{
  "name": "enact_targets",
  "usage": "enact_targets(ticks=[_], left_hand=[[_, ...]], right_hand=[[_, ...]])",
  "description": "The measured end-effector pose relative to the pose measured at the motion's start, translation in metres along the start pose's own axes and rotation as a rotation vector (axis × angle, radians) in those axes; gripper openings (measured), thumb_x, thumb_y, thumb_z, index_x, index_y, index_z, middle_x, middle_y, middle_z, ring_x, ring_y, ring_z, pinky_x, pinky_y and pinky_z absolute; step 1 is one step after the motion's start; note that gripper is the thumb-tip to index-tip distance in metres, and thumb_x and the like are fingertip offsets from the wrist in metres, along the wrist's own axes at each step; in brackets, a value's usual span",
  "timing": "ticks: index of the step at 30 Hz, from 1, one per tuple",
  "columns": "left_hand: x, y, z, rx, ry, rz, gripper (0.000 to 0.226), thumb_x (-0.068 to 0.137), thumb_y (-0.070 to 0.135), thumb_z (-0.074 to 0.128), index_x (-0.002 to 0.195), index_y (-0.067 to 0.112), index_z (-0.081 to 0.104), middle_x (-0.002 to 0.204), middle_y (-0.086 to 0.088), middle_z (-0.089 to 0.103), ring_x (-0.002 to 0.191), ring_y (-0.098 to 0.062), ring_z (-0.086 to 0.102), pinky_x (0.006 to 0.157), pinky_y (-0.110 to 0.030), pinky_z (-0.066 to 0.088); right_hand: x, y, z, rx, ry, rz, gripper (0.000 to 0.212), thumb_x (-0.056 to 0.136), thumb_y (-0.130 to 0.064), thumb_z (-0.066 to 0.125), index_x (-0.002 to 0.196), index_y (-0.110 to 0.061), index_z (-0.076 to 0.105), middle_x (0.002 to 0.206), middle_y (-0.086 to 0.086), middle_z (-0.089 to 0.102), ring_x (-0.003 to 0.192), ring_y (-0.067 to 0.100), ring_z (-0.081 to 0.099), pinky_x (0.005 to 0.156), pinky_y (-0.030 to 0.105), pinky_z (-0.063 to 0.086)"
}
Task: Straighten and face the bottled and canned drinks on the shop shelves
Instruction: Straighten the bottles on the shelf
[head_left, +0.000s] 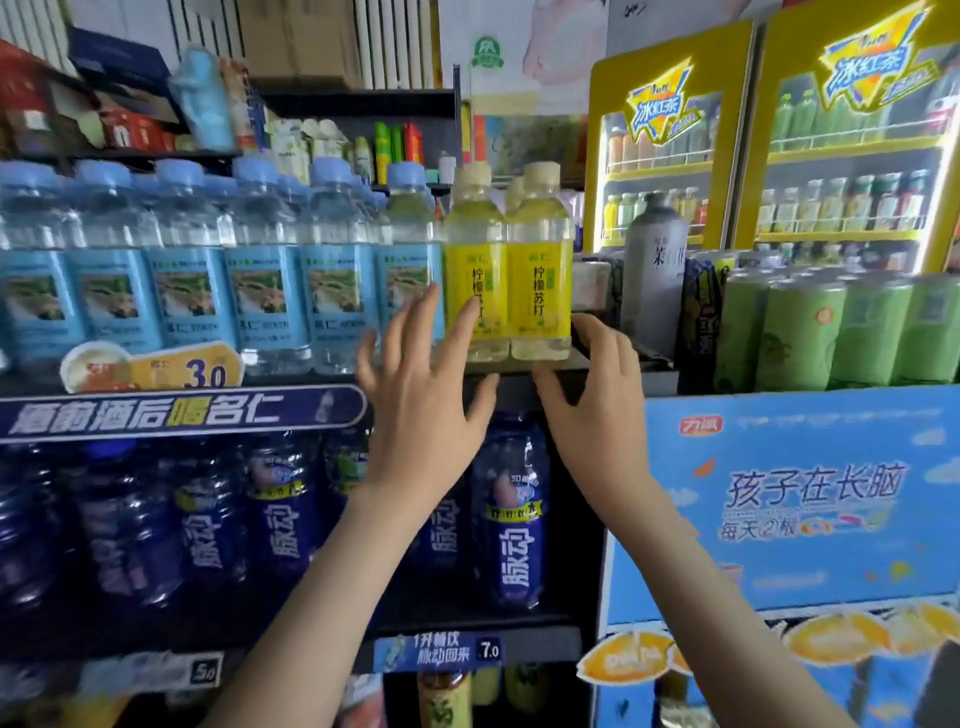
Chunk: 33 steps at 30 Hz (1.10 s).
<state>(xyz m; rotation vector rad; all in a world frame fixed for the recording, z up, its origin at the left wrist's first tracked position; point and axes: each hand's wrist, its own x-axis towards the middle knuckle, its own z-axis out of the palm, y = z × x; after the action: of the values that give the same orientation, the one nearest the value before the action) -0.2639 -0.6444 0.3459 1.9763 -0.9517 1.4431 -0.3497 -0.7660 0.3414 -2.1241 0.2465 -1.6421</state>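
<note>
Left hand (426, 387), fingers spread and released, is touching the left yellow bottle (475, 270); right hand (597, 395), released, is hovering beside the right yellow bottle (540, 270); blue-labelled bottles (260, 270) are standing leftward.

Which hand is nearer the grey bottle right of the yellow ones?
Right. The right hand sits at the shelf edge just left of and below the grey bottle; the left hand is farther left, fingertips at the left yellow bottle.
</note>
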Motion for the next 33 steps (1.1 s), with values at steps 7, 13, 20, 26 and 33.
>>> enact_targets(ticks=[7,13,20,26,33], left_hand=[[-0.114,0.003,0.002,-0.139,0.016,-0.164,0.04,0.086,0.024,0.054,0.123,0.01,0.054,0.118,-0.009,0.05,0.108,-0.023,0.044,0.094,-0.033,0.03],[-0.165,0.003,0.015,-0.127,-0.228,-0.349,0.053,0.073,0.014,0.077,0.121,0.004,0.057,0.109,-0.015,0.058,0.102,-0.026,0.05,0.084,-0.04,0.048],[-0.187,0.002,0.031,-0.16,-0.455,-0.494,0.064,0.072,0.015,0.079,0.127,-0.002,0.05,0.12,-0.021,0.056,0.109,-0.037,0.055,0.089,-0.043,0.048],[-0.185,-0.001,0.042,-0.257,-0.422,-0.594,0.063,0.077,0.012,0.074,0.132,-0.002,0.045,0.129,-0.02,0.05,0.12,-0.035,0.047,0.098,-0.042,0.042],[-0.189,-0.007,0.049,-0.322,-0.381,-0.671,0.06,0.081,0.011,0.07,0.132,-0.002,0.043,0.129,-0.02,0.048,0.121,-0.035,0.045,0.099,-0.04,0.04]], right_hand=[[-0.105,0.02,0.019,0.079,0.018,0.044,0.049,0.087,-0.012,0.067,0.129,-0.001,0.043,0.123,0.012,0.049,0.117,0.019,0.042,0.101,0.014,0.031],[-0.162,0.045,0.041,0.125,-0.298,0.443,0.08,0.078,-0.015,0.075,0.142,0.0,0.029,0.137,0.015,0.043,0.129,0.026,0.041,0.102,0.022,0.034],[-0.159,0.052,0.049,0.039,-0.36,0.566,0.084,0.083,-0.027,0.071,0.147,-0.007,0.021,0.141,0.01,0.043,0.129,0.024,0.043,0.1,0.029,0.039],[-0.15,0.057,0.059,-0.014,-0.387,0.611,0.092,0.077,-0.033,0.077,0.147,-0.008,0.022,0.139,0.014,0.039,0.124,0.027,0.045,0.091,0.029,0.04],[-0.145,0.059,0.074,-0.047,-0.325,0.614,0.095,0.074,-0.033,0.079,0.146,-0.005,0.023,0.139,0.015,0.038,0.127,0.028,0.041,0.092,0.028,0.037]])
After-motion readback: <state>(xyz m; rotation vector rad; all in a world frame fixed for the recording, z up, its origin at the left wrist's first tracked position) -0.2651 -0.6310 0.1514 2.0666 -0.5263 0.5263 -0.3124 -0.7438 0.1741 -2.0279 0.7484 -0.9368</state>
